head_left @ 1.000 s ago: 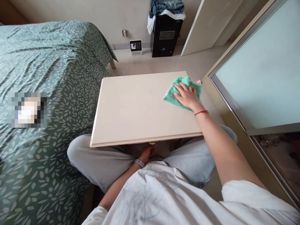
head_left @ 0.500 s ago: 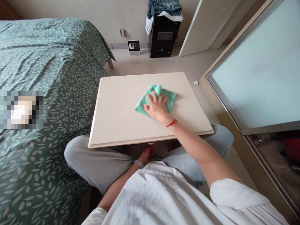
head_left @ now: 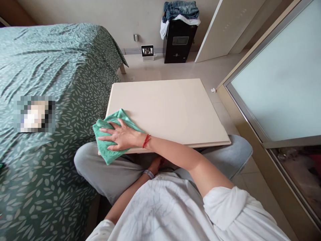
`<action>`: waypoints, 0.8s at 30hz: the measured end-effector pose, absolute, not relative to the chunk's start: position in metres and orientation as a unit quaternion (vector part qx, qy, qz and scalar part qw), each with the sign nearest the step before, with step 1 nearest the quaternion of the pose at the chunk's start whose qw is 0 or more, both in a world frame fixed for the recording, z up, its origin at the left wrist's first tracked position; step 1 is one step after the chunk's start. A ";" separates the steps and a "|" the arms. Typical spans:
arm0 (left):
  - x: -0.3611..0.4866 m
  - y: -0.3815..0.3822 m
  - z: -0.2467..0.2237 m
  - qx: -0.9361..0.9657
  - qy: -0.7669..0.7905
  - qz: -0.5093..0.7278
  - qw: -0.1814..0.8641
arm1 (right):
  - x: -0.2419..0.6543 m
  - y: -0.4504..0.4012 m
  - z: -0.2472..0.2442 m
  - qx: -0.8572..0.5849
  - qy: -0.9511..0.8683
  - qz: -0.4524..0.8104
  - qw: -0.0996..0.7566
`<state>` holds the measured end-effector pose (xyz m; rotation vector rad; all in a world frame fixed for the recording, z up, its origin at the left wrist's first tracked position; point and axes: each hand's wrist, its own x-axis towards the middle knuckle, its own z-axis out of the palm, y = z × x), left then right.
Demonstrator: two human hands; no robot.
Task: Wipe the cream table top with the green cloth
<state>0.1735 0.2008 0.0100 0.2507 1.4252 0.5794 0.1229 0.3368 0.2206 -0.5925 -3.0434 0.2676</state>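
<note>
My right hand (head_left: 120,136) lies flat with its fingers spread, pressing a green cloth (head_left: 110,155) onto the near left corner of a cream-coloured board-like tabletop (head_left: 170,107). Part of the cloth hangs over the left and front edges. A red string bracelet circles that wrist. Below the tabletop's front edge, between my legs, is my left hand (head_left: 155,164), with a pale watch band (head_left: 149,174) at its wrist. Shadow and my right forearm hide its fingers, so what they touch cannot be made out.
A bed with a green leaf-patterned cover (head_left: 82,83) stands to the left. Ahead are a small display screen (head_left: 147,52) and a black cabinet (head_left: 179,42) topped with jeans (head_left: 182,10). Sliding frosted-glass doors (head_left: 281,80) line the right. My knees flank the tabletop.
My right hand has moved the green cloth from the tabletop's centre right to its near left corner. My left hand stays low under the front edge. The view has shifted slightly.
</note>
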 end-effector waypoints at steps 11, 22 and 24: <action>0.172 0.204 0.019 0.057 0.655 0.242 0.713 | 0.334 0.392 0.205 -0.510 -0.852 0.117 0.028; 0.176 0.204 0.024 0.065 0.653 0.235 0.717 | 0.441 0.318 0.184 -0.829 -0.546 0.000 0.123; 0.176 0.203 0.023 0.068 0.654 0.234 0.716 | 0.415 0.307 0.188 -0.841 -0.529 0.011 0.114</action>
